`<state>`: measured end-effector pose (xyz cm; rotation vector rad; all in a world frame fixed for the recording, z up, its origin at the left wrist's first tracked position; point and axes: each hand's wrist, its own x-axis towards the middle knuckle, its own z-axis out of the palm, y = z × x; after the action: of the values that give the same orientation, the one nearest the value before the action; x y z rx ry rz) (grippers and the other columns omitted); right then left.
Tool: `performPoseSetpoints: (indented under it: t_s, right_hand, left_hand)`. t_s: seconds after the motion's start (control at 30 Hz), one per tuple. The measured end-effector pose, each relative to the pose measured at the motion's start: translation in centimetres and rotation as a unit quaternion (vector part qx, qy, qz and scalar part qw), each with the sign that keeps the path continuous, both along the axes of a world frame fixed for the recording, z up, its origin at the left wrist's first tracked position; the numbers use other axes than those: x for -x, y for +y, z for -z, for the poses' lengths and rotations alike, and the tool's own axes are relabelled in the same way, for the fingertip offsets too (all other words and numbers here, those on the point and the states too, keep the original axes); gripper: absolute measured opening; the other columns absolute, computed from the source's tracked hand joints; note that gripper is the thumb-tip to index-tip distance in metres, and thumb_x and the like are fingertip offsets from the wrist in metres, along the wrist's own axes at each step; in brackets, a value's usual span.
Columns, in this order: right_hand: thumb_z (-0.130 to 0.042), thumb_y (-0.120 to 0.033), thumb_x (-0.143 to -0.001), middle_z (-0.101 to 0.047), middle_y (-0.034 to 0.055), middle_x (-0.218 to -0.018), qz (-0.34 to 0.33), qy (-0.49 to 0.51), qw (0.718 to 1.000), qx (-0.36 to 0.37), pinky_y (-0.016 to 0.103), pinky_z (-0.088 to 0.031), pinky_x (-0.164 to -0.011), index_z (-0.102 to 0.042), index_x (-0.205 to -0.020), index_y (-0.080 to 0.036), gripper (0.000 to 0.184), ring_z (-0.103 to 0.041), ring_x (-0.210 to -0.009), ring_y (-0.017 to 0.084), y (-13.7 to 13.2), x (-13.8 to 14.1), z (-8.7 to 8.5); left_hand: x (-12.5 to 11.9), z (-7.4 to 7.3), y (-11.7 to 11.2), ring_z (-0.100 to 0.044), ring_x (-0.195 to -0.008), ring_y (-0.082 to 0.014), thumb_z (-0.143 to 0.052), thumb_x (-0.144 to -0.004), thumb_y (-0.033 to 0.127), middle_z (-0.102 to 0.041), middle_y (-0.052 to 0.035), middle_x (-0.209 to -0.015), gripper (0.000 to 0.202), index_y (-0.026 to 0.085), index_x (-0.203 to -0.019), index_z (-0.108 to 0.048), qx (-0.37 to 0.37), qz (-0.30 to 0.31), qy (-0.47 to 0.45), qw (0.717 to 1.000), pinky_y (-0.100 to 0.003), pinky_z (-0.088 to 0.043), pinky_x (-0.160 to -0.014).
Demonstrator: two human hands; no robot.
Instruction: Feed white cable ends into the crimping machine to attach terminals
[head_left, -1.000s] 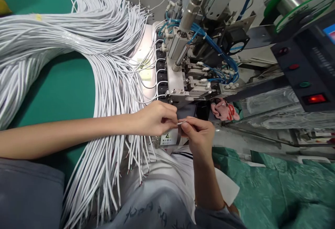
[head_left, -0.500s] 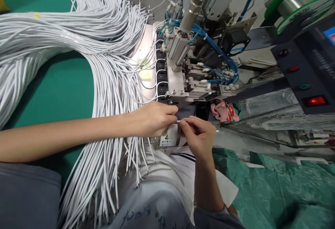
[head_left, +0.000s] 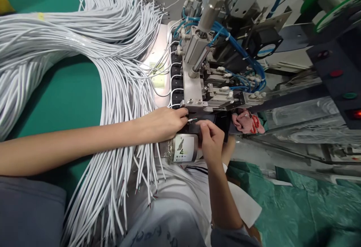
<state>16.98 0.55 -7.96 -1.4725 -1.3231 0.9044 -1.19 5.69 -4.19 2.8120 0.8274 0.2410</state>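
My left hand point(head_left: 166, 124) is closed in a pinch on a white cable, mostly hidden by the fingers. The cable's stripped end point(head_left: 193, 120) with thin coloured wires sticks out to the right of the fingertips. My right hand point(head_left: 211, 137) is just right of that end and apart from it, thumb and fingers pressed together; whether anything is between them I cannot make out. Directly ahead stands a machine with metal cylinders point(head_left: 194, 47). Along its left side runs a row of black blocks point(head_left: 177, 83) with white cables set in them.
A large bundle of white cables point(head_left: 118, 89) covers much of the green table mat point(head_left: 70, 85). A labelled packet point(head_left: 184, 149) lies below my hands. Blue air hoses point(head_left: 239, 53), a pink cloth point(head_left: 245, 122) and a dark control box point(head_left: 332, 62) are to the right.
My right hand has come away from the cable, slightly right and down, baring its stripped wires. My left hand has shifted slightly and still holds the cable. The view has turned a little.
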Motion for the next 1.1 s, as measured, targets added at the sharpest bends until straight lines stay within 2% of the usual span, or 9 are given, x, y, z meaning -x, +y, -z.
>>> performPoseSetpoints:
  t_s: [0.1, 0.2, 0.4, 0.53, 0.73, 0.87, 0.97, 1.1]
  right_hand:
    - [-0.046, -0.036, -0.089, -0.041, -0.0047, -0.056, -0.041, 0.065, 0.996, 0.052, 0.023, -0.031, -0.049, -0.053, -0.070, -0.019, 0.026, -0.038, -0.051, 0.009, 1.0, -0.5, 1.0]
    - [-0.048, -0.035, -0.088, -0.040, -0.0061, -0.055, -0.069, 0.111, 0.989, 0.066, 0.022, -0.028, -0.048, -0.047, -0.068, -0.019, 0.026, -0.035, -0.049, 0.008, 1.6, -0.1, 1.6]
    - [-0.055, -0.038, -0.083, -0.031, -0.0082, -0.051, -0.068, 0.170, 0.978, 0.104, 0.022, -0.021, -0.044, -0.046, -0.068, -0.020, 0.026, -0.026, -0.045, 0.007, 1.7, 0.4, 1.9]
    - [-0.055, -0.041, -0.084, -0.031, -0.0075, -0.053, -0.083, 0.153, 0.978, 0.115, 0.022, -0.022, -0.044, -0.046, -0.067, -0.020, 0.029, -0.027, -0.046, 0.007, 1.8, 0.1, 2.1]
    - [-0.049, -0.043, -0.089, -0.037, -0.0057, -0.055, -0.110, 0.112, 0.984, 0.088, 0.023, -0.028, -0.048, -0.046, -0.068, -0.020, 0.031, -0.034, -0.051, 0.009, 2.2, -0.3, 2.5]
    - [-0.050, -0.050, -0.087, -0.035, -0.0056, -0.056, -0.099, 0.094, 0.988, 0.070, 0.024, -0.026, -0.048, -0.046, -0.068, -0.020, 0.035, -0.031, -0.051, 0.009, 2.3, -0.1, 2.9]
    - [-0.050, -0.055, -0.084, -0.032, -0.0057, -0.056, -0.070, 0.081, 0.992, 0.059, 0.024, -0.024, -0.048, -0.044, -0.065, -0.020, 0.040, -0.027, -0.051, 0.009, 2.2, 0.4, 3.1]
    - [-0.051, -0.055, -0.083, -0.029, -0.0065, -0.054, -0.057, 0.095, 0.991, 0.075, 0.024, -0.021, -0.047, -0.042, -0.064, -0.020, 0.041, -0.024, -0.050, 0.009, 2.3, 0.7, 3.3]
  left_hand:
    - [0.0, 0.5, 0.5, -0.053, -0.054, -0.0089, -0.043, -0.079, 0.003, -0.059, -0.0082, -0.086, 0.021, 0.008, -0.085, -0.062, -0.009, 0.006, 0.037, 0.999, -0.021, -0.041, -0.048]
    - [-0.2, 0.7, 0.6, -0.058, -0.061, -0.0112, -0.043, -0.081, 0.004, -0.060, -0.0087, -0.089, 0.021, 0.008, -0.089, -0.063, -0.002, 0.013, 0.047, 0.999, -0.022, -0.045, -0.052]
    - [-0.2, 0.8, 0.4, -0.062, -0.069, -0.0145, -0.045, -0.083, 0.007, -0.060, -0.0081, -0.088, 0.024, 0.009, -0.101, -0.061, -0.008, 0.027, 0.038, 0.999, -0.023, -0.047, -0.054]
    - [-0.2, 0.9, 0.3, -0.062, -0.069, -0.0152, -0.045, -0.085, 0.009, -0.059, -0.0086, -0.091, 0.029, 0.011, -0.111, -0.058, -0.036, 0.023, 0.045, 0.998, -0.024, -0.044, -0.051]
    - [-0.4, 0.5, 0.3, -0.060, -0.070, -0.0163, -0.046, -0.087, 0.009, -0.057, -0.0095, -0.093, 0.028, 0.010, -0.111, -0.058, -0.040, 0.024, 0.079, 0.996, -0.025, -0.041, -0.050]
    - [-0.4, 0.2, 0.3, -0.059, -0.068, -0.0153, -0.046, -0.086, 0.008, -0.057, -0.0107, -0.094, 0.029, 0.010, -0.112, -0.057, -0.042, 0.023, 0.100, 0.994, -0.025, -0.040, -0.050]
    - [-0.3, -0.3, 0.2, -0.059, -0.066, -0.0150, -0.049, -0.083, 0.008, -0.059, -0.0085, -0.087, 0.025, 0.012, -0.105, -0.060, -0.044, 0.011, 0.102, 0.994, -0.025, -0.038, -0.050]
    - [-0.1, -2.0, -0.6, -0.058, -0.066, -0.0176, -0.055, -0.074, 0.003, -0.059, -0.0063, -0.072, 0.012, 0.013, -0.077, -0.061, -0.030, -0.033, 0.145, 0.988, -0.025, -0.035, -0.048]
